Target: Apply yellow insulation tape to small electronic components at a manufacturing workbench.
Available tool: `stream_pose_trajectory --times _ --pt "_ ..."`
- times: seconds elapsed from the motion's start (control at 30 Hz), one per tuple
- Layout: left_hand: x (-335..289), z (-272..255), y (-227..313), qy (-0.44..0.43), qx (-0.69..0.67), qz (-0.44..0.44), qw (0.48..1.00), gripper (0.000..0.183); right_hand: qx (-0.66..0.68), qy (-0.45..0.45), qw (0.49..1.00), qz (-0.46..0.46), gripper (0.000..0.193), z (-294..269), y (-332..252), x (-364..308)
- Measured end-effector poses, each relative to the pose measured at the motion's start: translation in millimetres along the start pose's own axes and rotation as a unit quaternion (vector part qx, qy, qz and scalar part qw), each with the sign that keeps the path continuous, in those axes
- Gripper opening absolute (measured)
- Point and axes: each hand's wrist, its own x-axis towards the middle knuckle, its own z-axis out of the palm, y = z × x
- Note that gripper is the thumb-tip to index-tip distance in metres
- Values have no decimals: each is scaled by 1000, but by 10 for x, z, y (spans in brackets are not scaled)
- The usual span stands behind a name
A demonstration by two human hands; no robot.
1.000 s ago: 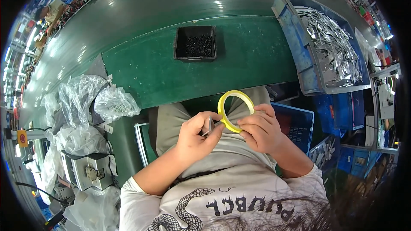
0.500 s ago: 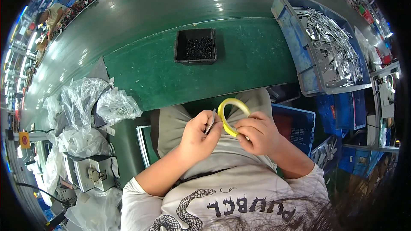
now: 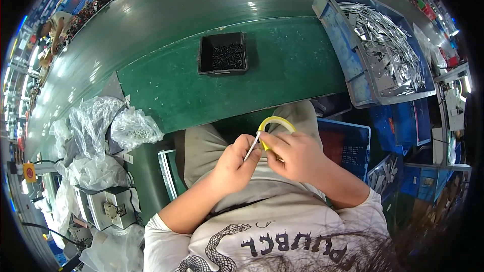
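Note:
Above my lap, my left hand is closed on a thin, narrow metal strip that stands tilted between the fingers. My right hand is closed on a roll of yellow tape, whose ring shows above the knuckles. The right fingertips meet the upper end of the strip, beside the tape roll. Part of the roll is hidden behind the right fingers, and the strip's lower end is covered by the left hand.
A black bin of small black parts stands on the green table. At right is a blue crate heaped with metal strips. Plastic bags and a grey metal device lie left. A blue basket sits below the table edge.
My right hand has moved left, bringing the tape roll against the strip's upper end. The strip has turned in my left hand. The whole view has shifted slightly.

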Motion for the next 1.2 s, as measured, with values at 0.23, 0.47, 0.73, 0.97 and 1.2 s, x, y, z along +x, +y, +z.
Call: stream_pose_trajectory --times 0.23,0.47,0.73,0.97,1.2 --pt "-7 3 -7 -34 -11 0 999 8 50 -40 997 41 19 -13 25 26" --pt "-11 -2 -18 -13 32 -37 999 4 132 -72 986 70 13 10 84 46" --pt "29 40 -23 -7 66 -91 994 6 139 -116 977 115 12 94 135 6" --pt "81 55 -150 3 -82 -20 996 8 140 -39 985 98 15 44 148 7" --pt "34 64 -103 29 -164 -135 977 23 110 -1 989 101 15 -25 159 25"
